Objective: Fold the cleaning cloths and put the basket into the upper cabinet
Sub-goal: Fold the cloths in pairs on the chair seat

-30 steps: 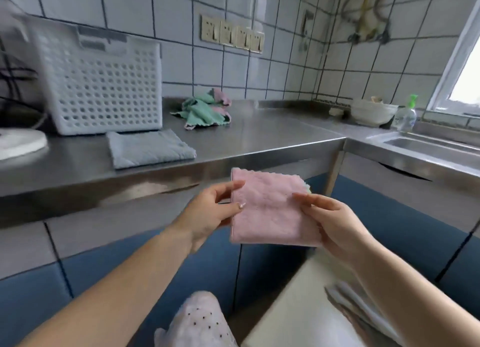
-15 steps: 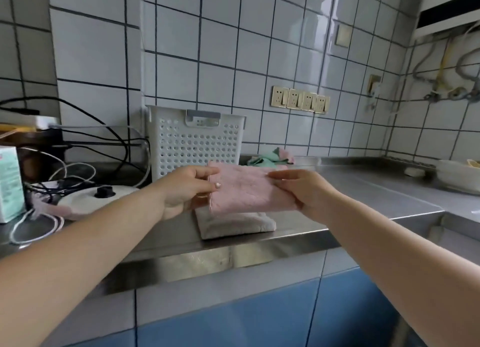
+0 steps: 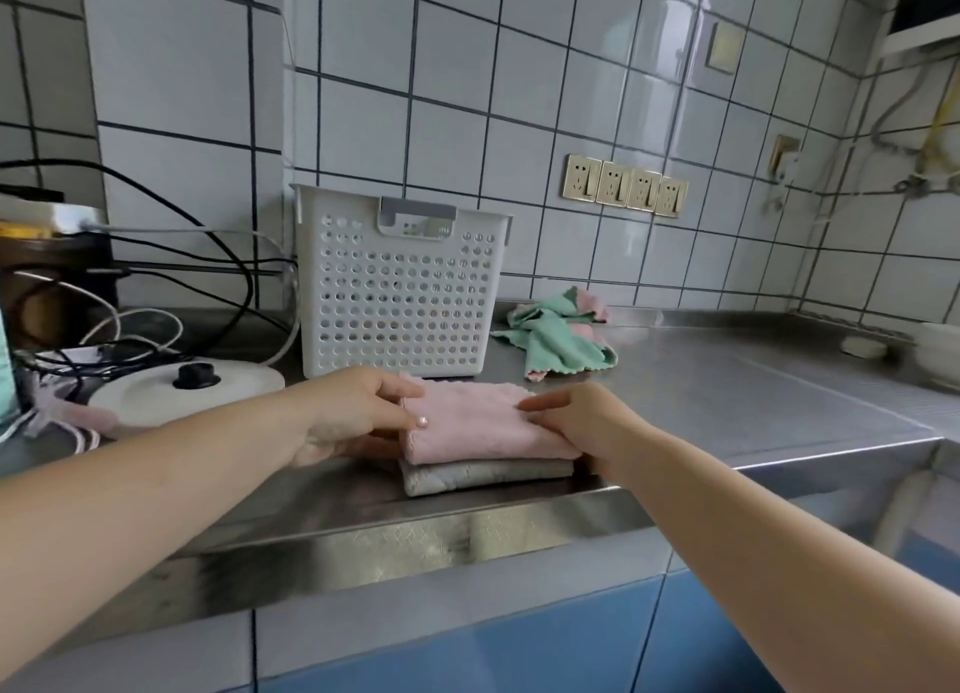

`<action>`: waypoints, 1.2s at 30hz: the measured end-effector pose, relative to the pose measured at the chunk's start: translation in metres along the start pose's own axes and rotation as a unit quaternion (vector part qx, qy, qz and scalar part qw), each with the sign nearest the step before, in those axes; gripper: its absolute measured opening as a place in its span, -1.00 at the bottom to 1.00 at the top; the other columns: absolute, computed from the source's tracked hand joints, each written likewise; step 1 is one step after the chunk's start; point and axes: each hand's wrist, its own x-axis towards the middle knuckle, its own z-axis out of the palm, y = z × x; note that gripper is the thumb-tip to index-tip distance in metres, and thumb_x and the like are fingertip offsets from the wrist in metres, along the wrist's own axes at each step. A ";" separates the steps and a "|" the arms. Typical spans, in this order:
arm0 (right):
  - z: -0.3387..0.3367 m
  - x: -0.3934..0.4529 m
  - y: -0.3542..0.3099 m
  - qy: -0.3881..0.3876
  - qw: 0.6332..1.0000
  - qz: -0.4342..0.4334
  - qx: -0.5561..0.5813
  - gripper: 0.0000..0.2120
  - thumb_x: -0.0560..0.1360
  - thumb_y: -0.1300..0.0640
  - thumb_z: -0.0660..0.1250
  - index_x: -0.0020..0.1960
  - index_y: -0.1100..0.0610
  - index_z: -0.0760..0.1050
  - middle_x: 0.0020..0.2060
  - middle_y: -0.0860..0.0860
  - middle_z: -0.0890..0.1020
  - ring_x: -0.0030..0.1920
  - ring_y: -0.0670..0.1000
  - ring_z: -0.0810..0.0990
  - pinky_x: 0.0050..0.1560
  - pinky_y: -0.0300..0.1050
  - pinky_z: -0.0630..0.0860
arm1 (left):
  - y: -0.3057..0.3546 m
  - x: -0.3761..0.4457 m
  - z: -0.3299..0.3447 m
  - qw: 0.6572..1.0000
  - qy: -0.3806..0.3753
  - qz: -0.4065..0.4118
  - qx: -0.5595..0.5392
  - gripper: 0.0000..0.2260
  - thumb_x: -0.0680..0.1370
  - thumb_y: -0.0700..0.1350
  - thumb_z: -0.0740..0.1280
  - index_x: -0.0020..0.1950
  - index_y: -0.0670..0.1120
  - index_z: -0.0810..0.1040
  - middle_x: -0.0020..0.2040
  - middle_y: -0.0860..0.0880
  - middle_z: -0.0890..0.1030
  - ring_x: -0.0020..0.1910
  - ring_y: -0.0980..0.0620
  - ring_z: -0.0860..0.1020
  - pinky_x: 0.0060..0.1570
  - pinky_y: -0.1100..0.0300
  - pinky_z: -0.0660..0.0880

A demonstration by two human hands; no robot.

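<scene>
Evidently stacking, both hands, the left hand [image 3: 358, 412] and right hand [image 3: 576, 422], pinched the folded pink cloth [image 3: 478, 422] at its ends, squaring it atop the grey cloth [image 3: 483, 477] on the tabletop [image 3: 727, 396], just before the basket [image 3: 400, 282].

A home kitchen is shown. A stainless-steel countertop [image 3: 727, 406] runs along a wall of white square tiles [image 3: 467, 95] with dark grout and turns a corner at the right. Blue cabinet fronts [image 3: 519, 651] are seen below the countertop. Above it, on the tiles, a row of four wall sockets [image 3: 626, 186] is mounted. At the left end of the countertop a white appliance lid with a black knob [image 3: 195, 378] is set among tangled power cords [image 3: 156, 256]. At the far right of the countertop a white bowl [image 3: 937, 352] is partly seen, and exposed pipes and wiring [image 3: 924, 167] are fixed to the wall above it.
</scene>
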 end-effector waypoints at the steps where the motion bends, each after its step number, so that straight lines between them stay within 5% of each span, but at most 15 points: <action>1: 0.000 0.000 -0.001 0.002 1.000 -0.011 -0.022 -0.82 0.50 0.18 0.33 0.06 0.09 0.64 0.03 0.02 0.64 -0.09 -0.03 0.52 -0.03 -0.22 0.43 | 0.002 0.000 0.000 0.998 0.005 0.010 0.055 -0.62 0.51 -0.22 0.37 0.32 -0.10 0.46 0.19 -0.08 0.48 -0.07 0.09 0.53 -0.31 0.32 0.54; 2: -0.001 0.001 -0.002 0.008 0.998 -0.030 -0.060 -0.81 0.51 0.15 0.31 0.09 0.06 0.63 0.05 -0.02 0.63 -0.08 -0.05 0.51 -0.04 -0.24 0.41 | 0.004 0.001 -0.003 0.986 0.032 0.036 0.161 -0.64 0.52 -0.14 0.37 0.31 -0.06 0.45 0.20 -0.04 0.47 0.01 0.09 0.50 -0.21 0.30 0.52; 5: -0.003 0.000 -0.011 0.062 0.972 -0.115 -0.195 -0.75 0.56 0.05 0.22 0.18 -0.03 0.57 0.11 -0.08 0.60 0.01 -0.04 0.53 -0.03 -0.25 0.37 | 0.010 0.006 -0.002 0.851 0.160 0.174 0.470 -0.62 0.55 0.05 0.27 0.35 0.03 0.36 0.36 -0.02 0.30 0.35 0.00 0.26 0.27 0.19 0.26; 8: 0.006 0.002 -0.018 0.034 0.948 -0.190 -0.253 -0.68 0.60 0.04 0.14 0.33 -0.02 0.45 0.33 -0.06 0.47 0.30 0.01 0.44 0.23 -0.18 0.34 | 0.018 0.010 0.019 0.846 0.093 0.215 0.478 -0.59 0.62 -0.02 0.11 0.46 -0.08 0.25 0.48 -0.03 0.21 0.47 -0.01 0.15 0.43 0.13 0.07; 12: 0.018 0.006 -0.005 -0.079 0.906 -0.182 -0.374 -0.57 0.62 -0.09 -0.02 0.48 -0.10 0.18 0.50 -0.09 0.20 0.49 -0.02 0.16 0.45 0.11 0.12 | 0.010 0.017 0.042 0.804 -0.020 0.144 0.577 -0.54 0.63 0.03 0.00 0.49 -0.13 0.16 0.51 -0.11 0.20 0.49 -0.10 0.14 0.47 -0.04 0.03; 15: 0.017 0.007 0.004 -0.090 0.906 -0.122 -0.396 -0.51 0.60 -0.21 -0.12 0.51 -0.18 0.01 0.52 -0.17 0.02 0.52 -0.02 0.01 0.45 0.27 -0.06 | 0.001 0.021 0.035 0.809 -0.032 0.064 0.584 -0.31 0.58 0.26 -0.08 0.55 -0.13 -0.18 0.56 -0.11 -0.14 0.54 -0.05 -0.14 0.49 0.03 -0.20; 17: 0.016 0.006 0.002 -0.095 0.900 -0.109 -0.412 -0.48 0.58 -0.24 -0.14 0.51 -0.15 -0.02 0.53 -0.17 -0.01 0.53 -0.02 -0.03 0.44 0.32 -0.13 | 0.001 0.020 0.034 0.812 -0.034 0.051 0.580 -0.29 0.56 0.29 -0.08 0.54 -0.11 -0.21 0.55 -0.10 -0.18 0.53 -0.04 -0.17 0.49 -0.01 -0.23; 21: 0.015 -0.004 0.003 0.010 0.927 -0.135 -0.350 -0.46 0.58 -0.23 -0.04 0.50 -0.05 0.11 0.52 -0.08 0.08 0.52 0.00 0.02 0.46 0.24 -0.05 | 0.014 0.009 0.040 0.845 0.006 0.113 0.522 -0.39 0.58 0.21 0.10 0.54 -0.05 0.06 0.53 -0.06 0.15 0.50 -0.04 0.13 0.48 0.02 0.03; 25: 0.001 -0.029 0.020 0.186 0.940 -0.238 -0.160 -0.57 0.57 -0.07 0.18 0.39 0.03 0.33 0.41 -0.03 0.34 0.41 -0.01 0.28 0.40 -0.07 0.22 | 0.024 -0.005 0.054 0.895 0.081 0.250 0.360 -0.66 0.53 0.00 0.32 0.30 0.03 0.47 0.20 0.13 0.56 0.20 0.18 0.49 0.23 0.28 0.36; 29: -0.041 -0.065 0.055 0.223 0.939 -0.225 -0.134 -0.64 0.55 0.01 0.25 0.33 0.02 0.39 0.39 -0.04 0.34 0.40 -0.03 0.28 0.32 -0.22 0.18 | 0.035 -0.011 0.099 0.907 0.023 0.320 0.271 -0.84 0.51 -0.10 0.37 0.08 0.02 0.59 -0.03 0.15 0.64 -0.06 0.29 0.57 0.06 0.41 0.45; 36: -0.131 -0.168 0.166 0.288 0.939 -0.081 -0.171 -0.70 0.53 0.05 0.29 0.25 0.01 0.46 0.36 -0.05 0.38 0.38 -0.06 0.31 0.28 -0.29 0.19 | 0.019 -0.010 0.242 0.907 -0.152 0.343 0.192 -0.84 0.48 -0.21 0.40 0.04 -0.07 0.59 -0.11 0.08 0.64 -0.17 0.29 0.57 -0.07 0.48 0.45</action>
